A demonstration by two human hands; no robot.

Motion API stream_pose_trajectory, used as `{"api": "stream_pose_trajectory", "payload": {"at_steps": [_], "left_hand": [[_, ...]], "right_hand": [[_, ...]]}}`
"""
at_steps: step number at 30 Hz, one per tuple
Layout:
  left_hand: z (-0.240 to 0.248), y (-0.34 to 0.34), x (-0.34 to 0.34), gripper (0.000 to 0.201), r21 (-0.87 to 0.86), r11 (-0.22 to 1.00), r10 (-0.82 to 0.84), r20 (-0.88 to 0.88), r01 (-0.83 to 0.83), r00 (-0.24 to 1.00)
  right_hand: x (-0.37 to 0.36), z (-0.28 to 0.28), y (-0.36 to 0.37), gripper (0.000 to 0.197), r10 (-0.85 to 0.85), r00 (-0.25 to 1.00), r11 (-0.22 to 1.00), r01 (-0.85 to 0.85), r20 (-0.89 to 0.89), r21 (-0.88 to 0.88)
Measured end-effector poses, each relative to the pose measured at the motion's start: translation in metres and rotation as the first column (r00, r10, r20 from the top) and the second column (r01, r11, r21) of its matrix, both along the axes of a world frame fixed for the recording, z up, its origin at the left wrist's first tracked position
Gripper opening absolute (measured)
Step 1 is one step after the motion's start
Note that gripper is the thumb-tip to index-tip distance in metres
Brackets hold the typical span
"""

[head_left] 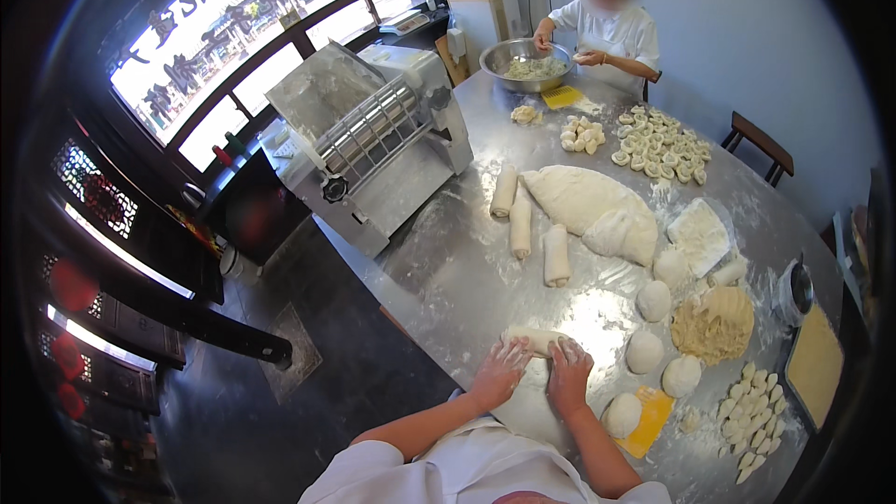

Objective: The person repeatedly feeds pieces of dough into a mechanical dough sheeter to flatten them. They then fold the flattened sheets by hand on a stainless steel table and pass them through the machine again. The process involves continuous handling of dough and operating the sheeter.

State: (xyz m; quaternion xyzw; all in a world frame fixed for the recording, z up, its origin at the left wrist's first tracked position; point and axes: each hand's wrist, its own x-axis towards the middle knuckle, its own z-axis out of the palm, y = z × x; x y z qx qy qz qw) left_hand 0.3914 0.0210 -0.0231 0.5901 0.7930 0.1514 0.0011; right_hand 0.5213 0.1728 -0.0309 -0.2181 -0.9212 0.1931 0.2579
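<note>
A short pale dough roll (539, 340) lies crosswise on the steel table in front of me. At its left end my left hand (502, 371) is closed over the dough, with flour on the fingers. My right hand (568, 371) has its fingers curled over the other end. Beyond the hands are three more dough rolls, the nearest being a floury roll (556, 256). To the right of my right hand sit several round dough balls, among them a dough ball (644, 352). The nearest dough ball (622, 415) touches a yellow scraper (651, 420).
A dough sheeter (373, 135) stands at the table's left edge. A large dough slab (597, 210) and a crumbly yellowish mass (714, 325) lie on the steel table (439, 271). Across it, a person (611, 28) works beside a metal bowl (527, 63), near rows of shaped dumplings (658, 145).
</note>
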Motion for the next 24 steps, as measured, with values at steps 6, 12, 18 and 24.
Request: {"api": "stream_pose_trajectory", "payload": {"at_steps": [6, 12, 18, 24], "left_hand": [[0.016, 0.030, -0.035, 0.053, 0.062, 0.985, 0.131, 0.334, -0.160, 0.933], [-0.012, 0.069, -0.060, 0.062, 0.057, 0.998, -0.022, 0.157, 0.013, 0.987], [-0.008, 0.012, -0.010, 0.067, 0.095, 0.993, -0.077, 0.106, 0.067, 0.991], [0.000, 0.022, -0.056, 0.065, 0.052, 0.967, -0.254, 0.132, 0.249, 0.958]], "right_hand": [[-0.039, 0.045, 0.020, 0.047, 0.084, 0.996, 0.985, -0.088, -0.033, -0.147], [-0.067, 0.021, 0.013, 0.057, 0.224, 0.966, 0.974, -0.216, 0.133, -0.073], [-0.012, 0.001, -0.008, 0.070, 0.171, 0.971, 0.983, -0.179, 0.166, 0.037], [-0.023, 0.022, -0.001, 0.056, 0.021, 0.950, 0.999, -0.008, 0.311, -0.043]]}}
